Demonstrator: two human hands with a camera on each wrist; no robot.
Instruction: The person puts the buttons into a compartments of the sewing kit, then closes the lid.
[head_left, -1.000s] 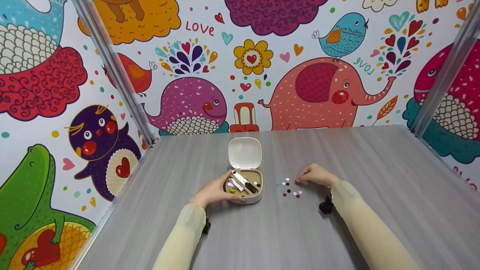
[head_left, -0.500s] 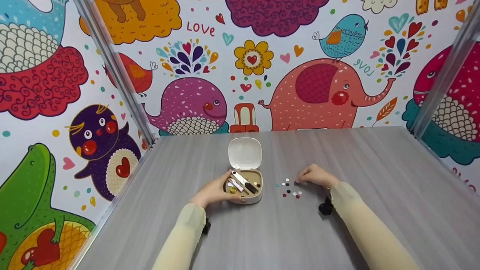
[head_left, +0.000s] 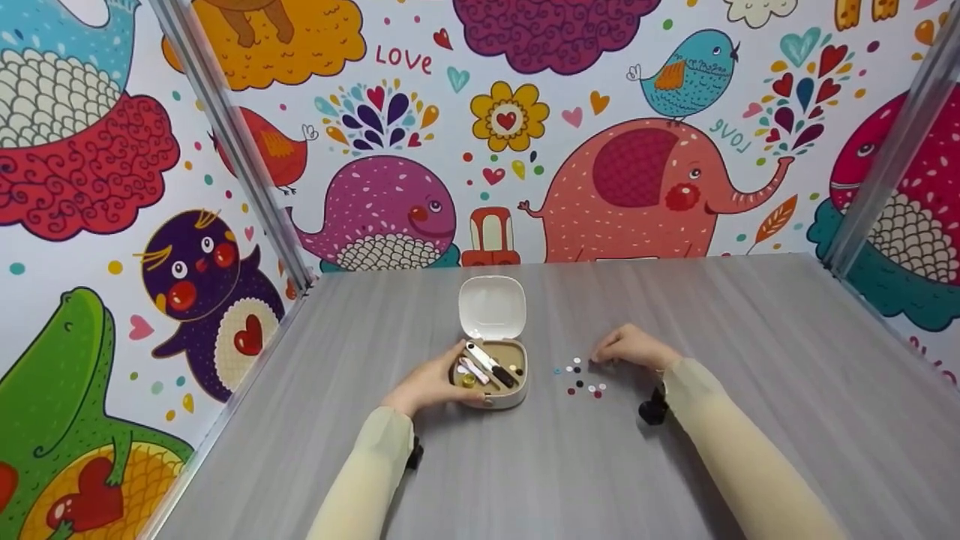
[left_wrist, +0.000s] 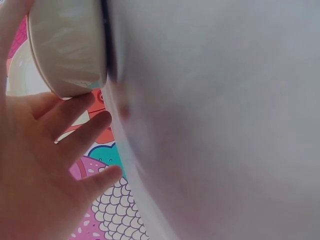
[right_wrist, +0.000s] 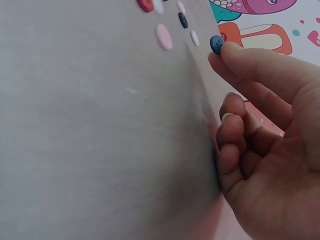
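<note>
A small white box (head_left: 512, 400) stands on the table with its lid (head_left: 493, 306) raised. My left hand (head_left: 426, 384) grips the box from its left side, thumb across the front and fingers along the wall. In the left wrist view, the fingers (left_wrist: 75, 117) touch the box's underside edge. My right hand (head_left: 637, 349) pinches a dark blue button (right_wrist: 216, 45) between thumb and forefinger, the other fingers curled in. Left of it lie several loose buttons (head_left: 580, 383) in white, black, red and blue.
Inside the box lie a white-and-black tool (head_left: 491, 364), a pink-and-white item (head_left: 475, 371), a small yellow round item (head_left: 469, 381) and a few buttons (head_left: 516, 370). Patterned wall panels (head_left: 607, 187) close off the back and sides of the grey table (head_left: 525, 472).
</note>
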